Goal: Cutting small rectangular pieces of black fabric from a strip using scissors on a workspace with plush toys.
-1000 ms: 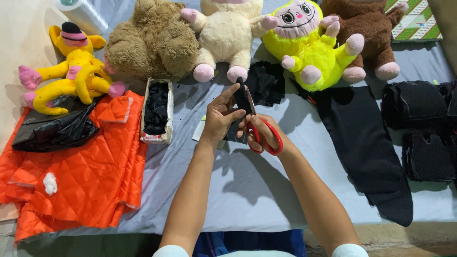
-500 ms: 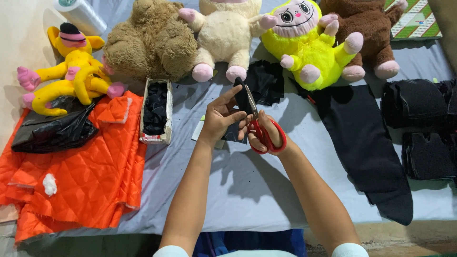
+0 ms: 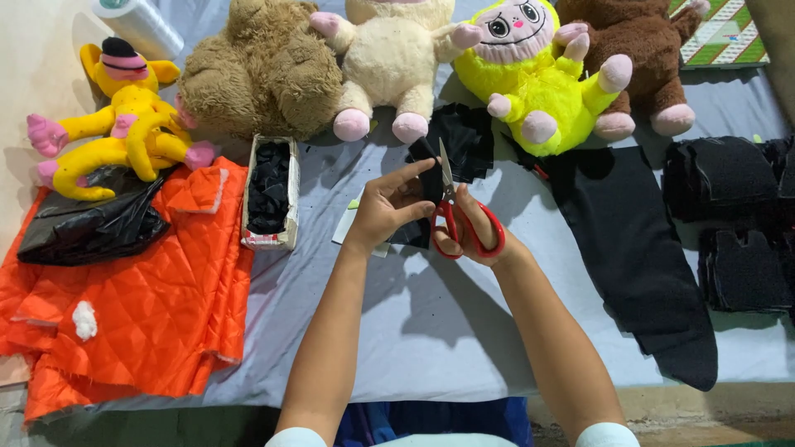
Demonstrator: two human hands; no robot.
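At centre of the counter (image 3: 464, 331), the left hand (image 3: 389, 207) pinches a black fabric piece (image 3: 426, 186) taut for cutting. At its 3 o'clock, the right hand (image 3: 468, 228) is closed through the red-handled scissors (image 3: 455, 211), blades at 12 o'clock.

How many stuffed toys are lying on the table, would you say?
5: yellow toy far left, tan bear, cream toy, bright yellow toy, brown toy at right; several are cropped.

A long white cardboard box (image 3: 269, 192) with reddish print, full of black pieces, lies left of centre on the bench, while a green-and-white patterned box (image 3: 719, 35), possibly a carton, sits top right.
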